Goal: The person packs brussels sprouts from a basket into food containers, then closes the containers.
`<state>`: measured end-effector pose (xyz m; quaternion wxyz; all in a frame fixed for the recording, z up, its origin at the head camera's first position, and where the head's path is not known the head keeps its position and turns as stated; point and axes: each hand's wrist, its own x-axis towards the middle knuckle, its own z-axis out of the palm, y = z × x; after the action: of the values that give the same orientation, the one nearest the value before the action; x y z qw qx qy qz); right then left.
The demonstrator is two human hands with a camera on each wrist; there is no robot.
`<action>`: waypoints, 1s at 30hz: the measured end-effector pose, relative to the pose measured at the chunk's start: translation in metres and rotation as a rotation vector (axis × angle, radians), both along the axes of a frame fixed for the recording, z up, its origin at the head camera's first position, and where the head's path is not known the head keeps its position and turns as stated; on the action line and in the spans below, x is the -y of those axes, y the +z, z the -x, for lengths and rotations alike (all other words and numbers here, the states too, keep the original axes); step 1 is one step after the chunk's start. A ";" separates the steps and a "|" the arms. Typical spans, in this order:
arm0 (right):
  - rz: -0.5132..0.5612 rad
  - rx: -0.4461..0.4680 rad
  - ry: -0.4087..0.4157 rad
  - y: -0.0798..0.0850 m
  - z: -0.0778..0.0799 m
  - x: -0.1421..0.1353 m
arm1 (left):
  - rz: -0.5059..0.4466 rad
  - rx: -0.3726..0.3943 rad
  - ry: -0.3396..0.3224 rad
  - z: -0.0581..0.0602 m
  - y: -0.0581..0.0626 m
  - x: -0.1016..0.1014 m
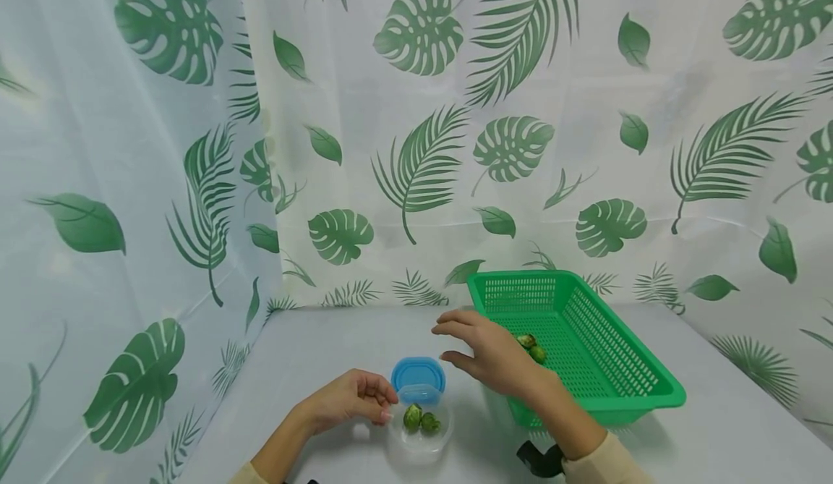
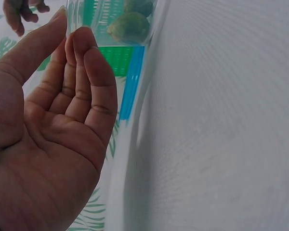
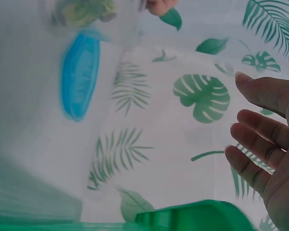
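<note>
White sheeting (image 1: 586, 86) printed with green palm and monstera leaves walls in the workspace behind and on the left, its folds shallow. Below it spreads a pale, matte-looking table (image 1: 332, 339), apparently smooth enough for a light tub to slide on.

The largest thing on it is a green plastic basket (image 1: 608, 336) with slotted walls, probably light and slightly flexible, best lifted by its broad rim. The right hand (image 1: 488, 346) hovers beside its left edge, fingers loosely spread and grasping nothing. The left hand (image 1: 351, 399) has its fingers gently bent, tips at the clear container's (image 1: 421, 446) left wall, touching without an evident pinch. That container looks thin and feather-light, likely to tip or flex, so a low hold on opposite walls should suit it. A blue lid (image 1: 416, 374) lies just behind.

Smallest are the sprouts: two green sprouts (image 1: 413, 417) inside the container, and a few more sprouts (image 1: 537, 354) in the basket's near left part. They should be firm, rollable and easily pinched around the middle, though outer leaves may tear.
</note>
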<state>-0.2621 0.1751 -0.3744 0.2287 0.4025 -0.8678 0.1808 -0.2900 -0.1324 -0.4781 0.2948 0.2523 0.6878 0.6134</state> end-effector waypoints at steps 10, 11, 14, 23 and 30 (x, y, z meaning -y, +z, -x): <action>0.001 -0.105 -0.013 0.031 0.005 -0.003 | -0.006 -0.005 -0.003 0.001 -0.001 0.002; 0.000 -0.112 -0.015 0.034 0.005 -0.004 | -0.006 -0.003 -0.002 0.000 -0.001 0.002; -0.002 -0.123 -0.016 0.042 0.007 -0.008 | -0.009 -0.007 -0.006 0.000 -0.001 0.002; 0.008 -0.023 -0.021 0.060 0.027 -0.021 | -0.026 0.001 -0.013 0.000 -0.001 0.001; 0.053 0.120 -0.040 0.059 0.048 -0.034 | -0.014 -0.003 0.000 0.001 -0.001 0.001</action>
<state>-0.3100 0.2088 -0.3152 0.1904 0.3672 -0.8828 0.2227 -0.2909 -0.1331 -0.4792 0.2922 0.2552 0.6839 0.6179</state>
